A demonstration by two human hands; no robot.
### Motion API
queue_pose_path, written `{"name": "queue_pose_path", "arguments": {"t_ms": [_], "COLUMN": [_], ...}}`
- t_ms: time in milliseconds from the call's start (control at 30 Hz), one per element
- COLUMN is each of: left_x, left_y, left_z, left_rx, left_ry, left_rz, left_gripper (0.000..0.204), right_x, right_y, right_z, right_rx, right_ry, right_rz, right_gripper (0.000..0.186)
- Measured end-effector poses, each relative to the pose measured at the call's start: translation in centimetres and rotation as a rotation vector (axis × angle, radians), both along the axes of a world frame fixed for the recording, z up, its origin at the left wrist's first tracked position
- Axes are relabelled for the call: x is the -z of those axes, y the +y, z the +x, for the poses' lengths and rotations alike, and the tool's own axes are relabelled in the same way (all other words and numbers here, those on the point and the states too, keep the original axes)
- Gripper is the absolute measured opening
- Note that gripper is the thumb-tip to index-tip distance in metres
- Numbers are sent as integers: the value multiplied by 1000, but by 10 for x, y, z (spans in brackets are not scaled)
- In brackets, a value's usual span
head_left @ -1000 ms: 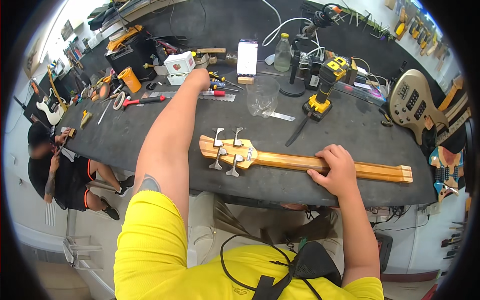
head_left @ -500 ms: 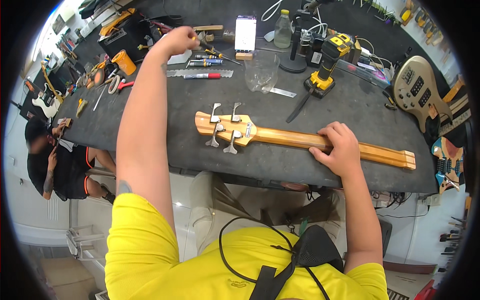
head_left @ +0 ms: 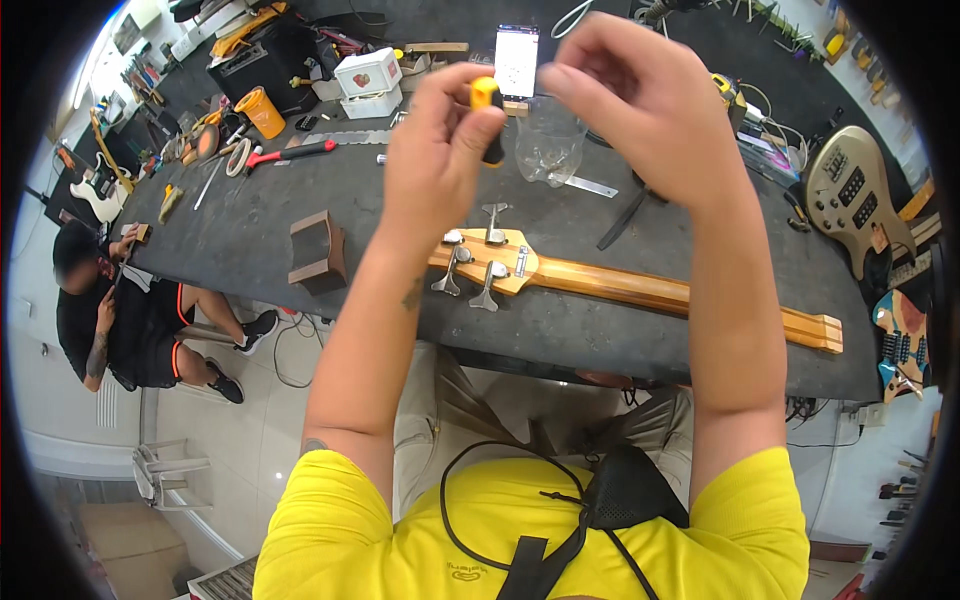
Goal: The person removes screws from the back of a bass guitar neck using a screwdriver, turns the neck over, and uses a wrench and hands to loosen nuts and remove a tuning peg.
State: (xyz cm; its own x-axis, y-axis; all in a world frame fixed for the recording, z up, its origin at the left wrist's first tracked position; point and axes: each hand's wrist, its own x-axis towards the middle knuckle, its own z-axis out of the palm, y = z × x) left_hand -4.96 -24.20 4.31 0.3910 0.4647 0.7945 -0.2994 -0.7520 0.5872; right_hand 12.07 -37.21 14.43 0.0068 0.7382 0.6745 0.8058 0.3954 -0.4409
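Observation:
My left hand point(head_left: 440, 150) is closed round a yellow and black handled tool point(head_left: 486, 93), raised over the bench. My right hand point(head_left: 640, 110) hangs just right of it, fingers loosely curved and apart, with nothing visible in them. Below them a wooden bass neck point(head_left: 600, 282) lies back upward, its four metal tuners point(head_left: 495, 272) on the headstock at the left. A brown cradle-like block point(head_left: 318, 250) stands left of the headstock. A cut clear plastic container point(head_left: 545, 160) and an upright phone point(head_left: 517, 60) are behind my hands.
A dark workbench point(head_left: 230, 230) carries scattered tools, white boxes point(head_left: 368, 75), an orange cup point(head_left: 262, 112) and a metal ruler point(head_left: 590, 186). A gold guitar body point(head_left: 850, 190) leans at the right. Another person point(head_left: 120, 330) sits working at the bench's left end.
My left hand came back rightward from the rear tools, now gripping the yellow-handled tool. My right hand left the bass neck and rose toward it. The brown block now shows beside the headstock.

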Motion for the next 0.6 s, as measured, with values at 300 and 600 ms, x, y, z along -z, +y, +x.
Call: {"name": "queue_pose_path", "arguments": {"t_ms": [300,600], "left_x": [8,27], "left_y": [-13,-2], "left_z": [21,-16], "left_rx": [204,342], "left_ry": [-71,396], "left_rz": [-171,-205], "left_gripper": [72,29], "right_x": [2,-29], "right_y": [22,-8], "right_z": [3,-19], "right_rx": [19,207], "right_ry": [-372,-495], "right_rz": [-189,-308], "right_gripper": [36,46]}}
